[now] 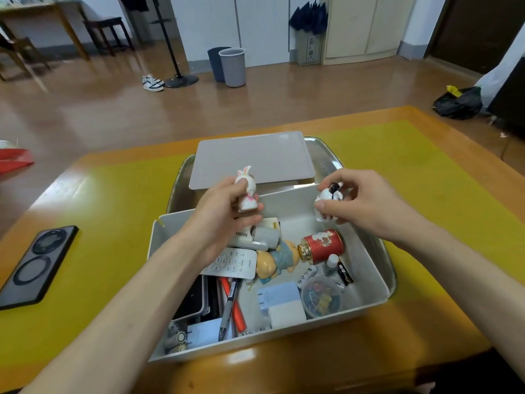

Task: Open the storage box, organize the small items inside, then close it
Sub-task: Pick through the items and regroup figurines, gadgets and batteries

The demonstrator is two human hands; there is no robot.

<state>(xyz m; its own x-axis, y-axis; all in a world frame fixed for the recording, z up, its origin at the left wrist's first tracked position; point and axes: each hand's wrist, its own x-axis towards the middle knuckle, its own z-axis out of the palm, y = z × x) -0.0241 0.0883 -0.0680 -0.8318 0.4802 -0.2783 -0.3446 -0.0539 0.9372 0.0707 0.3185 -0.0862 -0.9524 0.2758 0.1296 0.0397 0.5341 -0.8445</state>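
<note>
My left hand (218, 211) pinches rabbit figurine (246, 191); right hand (366, 200) grips black-haired figurine (329, 196), both above storage box (366, 268). Judged light, glossy, breakable: hold by body, not ears.

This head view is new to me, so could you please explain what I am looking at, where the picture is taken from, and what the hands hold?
There is no machine here: a person wears a camera on the head, looking down at their own bare hands. The left hand holds a small rabbit figure; the right hand holds a black-and-white figure. Both are above an open box full of small items, such as a remote, a red bottle and pens. The lid lies behind it on a metal tray. A phone lies to the left on the table.
</note>
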